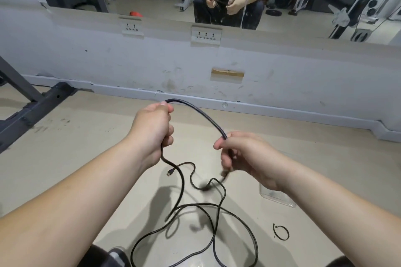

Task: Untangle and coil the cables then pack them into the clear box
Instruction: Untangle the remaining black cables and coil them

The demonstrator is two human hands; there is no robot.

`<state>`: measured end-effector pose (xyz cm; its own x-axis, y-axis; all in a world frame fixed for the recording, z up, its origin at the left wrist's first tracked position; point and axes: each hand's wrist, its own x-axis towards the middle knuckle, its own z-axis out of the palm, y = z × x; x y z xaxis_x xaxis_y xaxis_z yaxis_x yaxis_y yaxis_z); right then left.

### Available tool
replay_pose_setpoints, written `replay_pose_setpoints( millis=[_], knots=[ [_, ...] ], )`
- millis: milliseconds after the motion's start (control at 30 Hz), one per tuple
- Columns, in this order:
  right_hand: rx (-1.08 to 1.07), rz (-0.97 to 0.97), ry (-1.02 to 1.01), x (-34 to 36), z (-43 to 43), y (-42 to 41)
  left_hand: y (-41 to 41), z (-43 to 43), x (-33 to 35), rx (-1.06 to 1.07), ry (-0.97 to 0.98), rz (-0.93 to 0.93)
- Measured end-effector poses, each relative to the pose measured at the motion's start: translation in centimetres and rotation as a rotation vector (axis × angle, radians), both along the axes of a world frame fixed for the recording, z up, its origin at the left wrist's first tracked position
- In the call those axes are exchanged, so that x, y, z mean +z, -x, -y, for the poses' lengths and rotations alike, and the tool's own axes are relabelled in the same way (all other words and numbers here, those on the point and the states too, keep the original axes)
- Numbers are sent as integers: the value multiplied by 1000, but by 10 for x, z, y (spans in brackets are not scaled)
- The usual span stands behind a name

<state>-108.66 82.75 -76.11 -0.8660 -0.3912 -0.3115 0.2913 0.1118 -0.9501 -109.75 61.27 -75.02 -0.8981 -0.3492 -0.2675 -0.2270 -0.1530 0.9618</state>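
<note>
Left hand (152, 130) and right hand (245, 156) both grip one black cable (201, 115), which arches between them above the floor (86, 136). Rest of it hangs down into loose crossing loops on the floor, one connector (170, 172) dangling below the left hand. Clear box (280, 198) sits under the right wrist, small black tie (281, 232) near it.

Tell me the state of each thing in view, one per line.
Left hand: grips the thick black cable.
Right hand: grips the same cable.
The thick black cable: arched between the hands, rest uncoiled in loose loops on the floor.
Small black tie loop: lying on the floor, unused.
Clear plastic box: on the floor, partly hidden by the right wrist.
</note>
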Motion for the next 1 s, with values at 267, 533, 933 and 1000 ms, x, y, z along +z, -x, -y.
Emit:
replay_pose_setpoints(
  millis=[267, 533, 933, 1000],
  knots=[
    [-65, 227, 20, -4, -7, 0, 13, 29, -28, 8, 514, 31],
    [-356, 173, 304, 7, -9, 9, 7, 9, -50, -344, 1078, 118],
    [-196, 105, 360, 6, -4, 9, -58, -62, -32, -1294, 1198, 71],
    [-244, 125, 318, 0, -5, 13, -71, -72, -27, -1343, 1134, -8]
  ],
)
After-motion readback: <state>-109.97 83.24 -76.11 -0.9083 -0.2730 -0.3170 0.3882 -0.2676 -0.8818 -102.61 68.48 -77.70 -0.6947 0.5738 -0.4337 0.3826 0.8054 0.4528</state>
